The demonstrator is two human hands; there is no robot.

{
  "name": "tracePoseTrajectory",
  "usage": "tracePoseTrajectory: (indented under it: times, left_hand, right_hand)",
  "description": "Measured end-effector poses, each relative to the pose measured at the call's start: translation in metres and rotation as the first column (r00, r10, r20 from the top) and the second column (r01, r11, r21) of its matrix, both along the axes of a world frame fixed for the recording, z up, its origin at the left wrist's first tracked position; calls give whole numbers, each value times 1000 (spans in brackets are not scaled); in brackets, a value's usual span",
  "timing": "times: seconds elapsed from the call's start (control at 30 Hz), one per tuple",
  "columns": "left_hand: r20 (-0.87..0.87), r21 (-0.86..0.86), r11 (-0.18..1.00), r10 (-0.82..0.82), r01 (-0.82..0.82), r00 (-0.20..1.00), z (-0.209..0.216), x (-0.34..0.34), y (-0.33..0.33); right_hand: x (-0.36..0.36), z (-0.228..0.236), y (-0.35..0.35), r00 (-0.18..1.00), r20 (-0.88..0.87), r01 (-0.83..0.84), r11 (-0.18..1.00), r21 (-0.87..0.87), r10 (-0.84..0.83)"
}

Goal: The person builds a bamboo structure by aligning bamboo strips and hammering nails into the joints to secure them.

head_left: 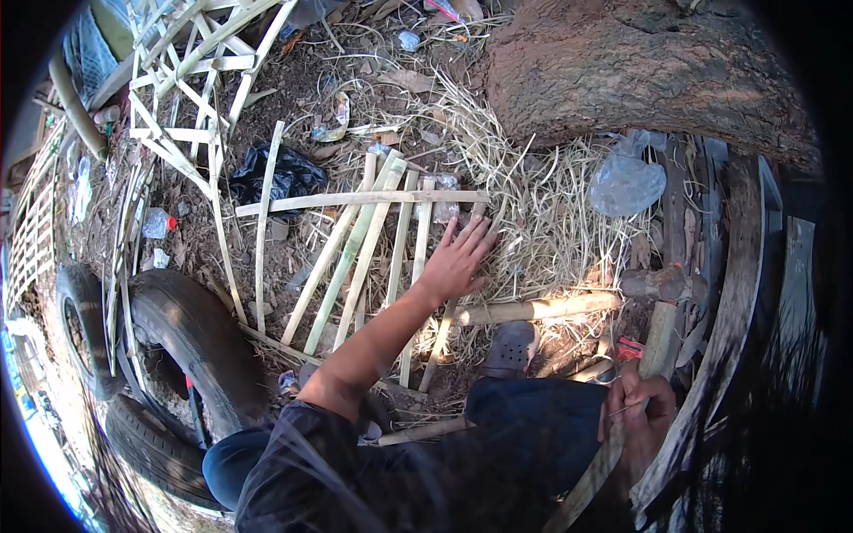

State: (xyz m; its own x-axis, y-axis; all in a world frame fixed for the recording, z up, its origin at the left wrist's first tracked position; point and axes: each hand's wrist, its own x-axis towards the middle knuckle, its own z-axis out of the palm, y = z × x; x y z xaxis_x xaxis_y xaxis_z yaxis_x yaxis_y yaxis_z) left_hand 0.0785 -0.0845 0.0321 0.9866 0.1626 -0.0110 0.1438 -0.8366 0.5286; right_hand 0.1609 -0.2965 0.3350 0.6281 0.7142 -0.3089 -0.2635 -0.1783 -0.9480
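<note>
My left hand [455, 265] lies with its fingers spread at the right end of a bamboo crosspiece [355, 200]. Beneath that crosspiece, several pale bamboo strips [364, 258] fan toward me over the ground. At lower right, my right hand [647, 407] is closed around the wooden handle of a hammer [663, 283], whose dark head points away from me. A thin, nail-like sliver [627, 408] shows at the right fingers; its kind is unclear. Between the hands lies a thick bamboo pole [538, 308].
An upright bamboo lattice [191, 98] rises at far left. Old tyres [191, 329] stand at left, and a thick tree trunk [653, 75] crosses the upper right. Shavings [551, 222], a black plastic bag [277, 173] and a clear bag [627, 185] litter the ground. Weathered planks [742, 293] line the right.
</note>
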Motion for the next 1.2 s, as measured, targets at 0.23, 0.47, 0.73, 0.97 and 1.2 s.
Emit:
tracePoseTrajectory:
  times: [0.23, 0.47, 0.73, 0.97, 1.2]
  left_hand:
    - [123, 10, 941, 334, -338, 934, 17, -6, 36]
    - [-111, 293, 866, 451, -405, 886, 16, -31, 137]
    - [-157, 294, 790, 595, -538, 789, 0, -49, 108]
    - [-184, 316, 591, 805, -742, 563, 9, -60, 109]
    - [-89, 280, 329, 944, -902, 317, -9, -91, 103]
  right_hand:
    - [0, 0, 3, 997, -59, -59, 997, -43, 56]
    - [6, -11, 4, 1000, -16, 15, 1000, -13, -15]
    - [21, -27, 34, 1000, -17, 23, 1000, 3, -23]
    - [30, -32, 79, 982, -132, -135, 991, 13, 135]
    - [33, -36, 95, 952, -114, -288, 957, -29, 283]
